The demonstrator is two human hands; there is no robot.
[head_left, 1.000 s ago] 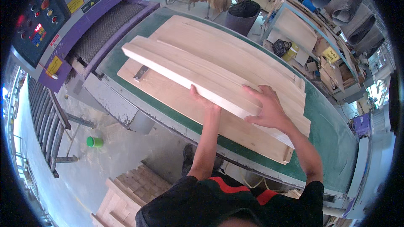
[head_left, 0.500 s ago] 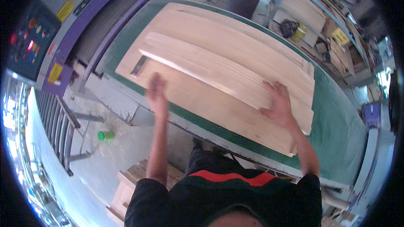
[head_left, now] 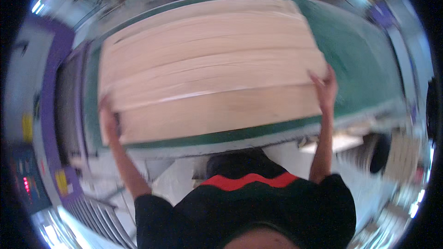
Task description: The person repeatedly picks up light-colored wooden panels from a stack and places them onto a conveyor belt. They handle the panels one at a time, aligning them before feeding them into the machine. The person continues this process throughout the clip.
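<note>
A long pale wooden plank (head_left: 217,76) lies on top of other pale boards, running left to right. Under its near edge a wide flat wooden board (head_left: 221,112) shows as a bare strip. My right hand (head_left: 326,90) is at the plank's right end, thumb over the top and fingers round the end. At the left end, my left hand (head_left: 108,117) touches the boards' edge near the plank's corner; its fingers are smeared by motion, so their grip is unclear. All the boards rest on a green belt surface (head_left: 364,60).
A purple and grey machine (head_left: 48,64) with a dark roller opening stands at the left, its control panel (head_left: 27,180) lit red. A grey metal rack (head_left: 99,216) is below it. Stacked boards (head_left: 401,157) stand at the right, beyond the table's near edge (head_left: 221,146).
My view has turned, so the boards now lie more level. My left hand has gone to the boards' left end, and my right hand from the plank's top to its right end.
</note>
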